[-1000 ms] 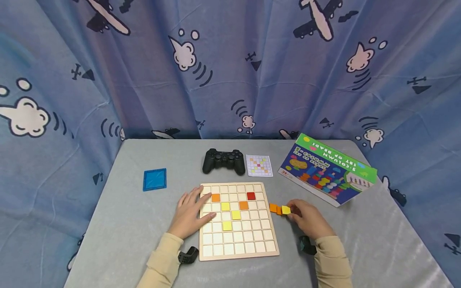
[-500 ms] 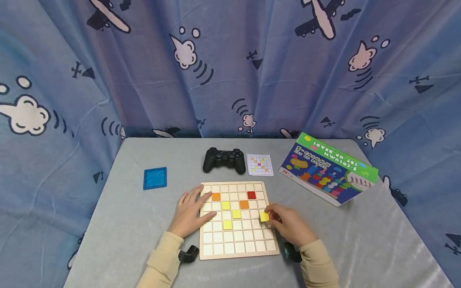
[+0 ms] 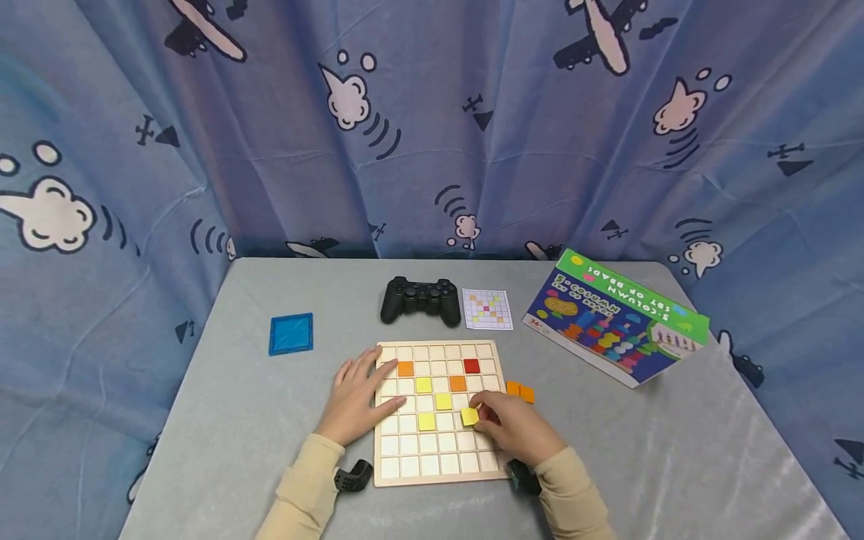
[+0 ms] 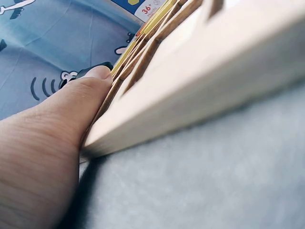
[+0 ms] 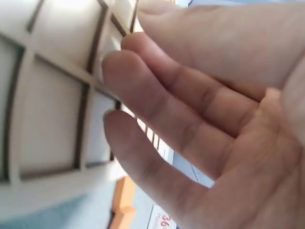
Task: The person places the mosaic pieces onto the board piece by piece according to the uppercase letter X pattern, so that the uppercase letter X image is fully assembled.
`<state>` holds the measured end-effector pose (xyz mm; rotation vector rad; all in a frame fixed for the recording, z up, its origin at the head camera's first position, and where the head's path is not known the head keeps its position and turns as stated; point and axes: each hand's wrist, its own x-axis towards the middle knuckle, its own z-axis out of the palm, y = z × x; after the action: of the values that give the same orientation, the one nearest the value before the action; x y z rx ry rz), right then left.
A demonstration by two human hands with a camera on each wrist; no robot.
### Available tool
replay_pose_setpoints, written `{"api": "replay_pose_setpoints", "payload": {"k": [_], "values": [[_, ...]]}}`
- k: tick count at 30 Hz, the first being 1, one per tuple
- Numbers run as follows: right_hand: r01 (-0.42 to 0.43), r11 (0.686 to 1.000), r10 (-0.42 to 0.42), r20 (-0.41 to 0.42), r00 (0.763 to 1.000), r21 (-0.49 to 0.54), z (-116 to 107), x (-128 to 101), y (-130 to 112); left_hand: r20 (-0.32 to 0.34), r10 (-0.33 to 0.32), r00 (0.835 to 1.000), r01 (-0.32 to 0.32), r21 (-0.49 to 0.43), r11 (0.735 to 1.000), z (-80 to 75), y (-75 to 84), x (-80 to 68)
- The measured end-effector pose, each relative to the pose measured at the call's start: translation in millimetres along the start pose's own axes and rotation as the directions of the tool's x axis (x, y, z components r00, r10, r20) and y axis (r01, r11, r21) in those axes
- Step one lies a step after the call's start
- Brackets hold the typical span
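A wooden grid board [image 3: 466, 478] lies on the table, with yellow, orange and red square tiles set in some cells. Between thumb and fingertips, my right hand [image 3: 518, 429] pinches a yellow tile [image 3: 469, 417] over the board's right half. That tile is out of sight in the right wrist view, where the fingers [image 5: 143, 90] appear close over the cells. My left hand [image 3: 354, 403] rests with spread fingers on the board's left edge; its thumb [image 4: 90, 90] lies over the rim in the left wrist view. Two orange tiles [image 3: 520, 391] lie off the board's right edge.
Behind the board are a black game controller [image 3: 421, 301] and a small printed pattern card [image 3: 487, 309]. A blue square tray [image 3: 291, 334] is at the left. A colourful box [image 3: 610, 319] stands at the right, and a blue curtain [image 3: 418, 150] hangs behind the table.
My right hand has picked the yellow tile up from beside the orange tiles and carried it left over the board. The left hand stays where it was.
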<state>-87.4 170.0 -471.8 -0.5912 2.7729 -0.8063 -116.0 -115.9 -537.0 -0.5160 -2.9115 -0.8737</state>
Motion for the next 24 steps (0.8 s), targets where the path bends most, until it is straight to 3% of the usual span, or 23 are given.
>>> {"api": "replay_pose_setpoints", "payload": {"k": [7,24], "values": [[0.046,0.999,-0.046,-0.001,0.999,0.004,9.4,2.4,-0.7,0.0,0.005,1.0,-0.005,0.007,1.0,0.1,-0.1,0.1],[0.042,0.999,-0.042,0.008,0.999,0.005,11.6,3.9,0.2,-0.006,0.005,1.0,-0.005,0.002,1.0,1.6,-1.5,-0.4]]}}
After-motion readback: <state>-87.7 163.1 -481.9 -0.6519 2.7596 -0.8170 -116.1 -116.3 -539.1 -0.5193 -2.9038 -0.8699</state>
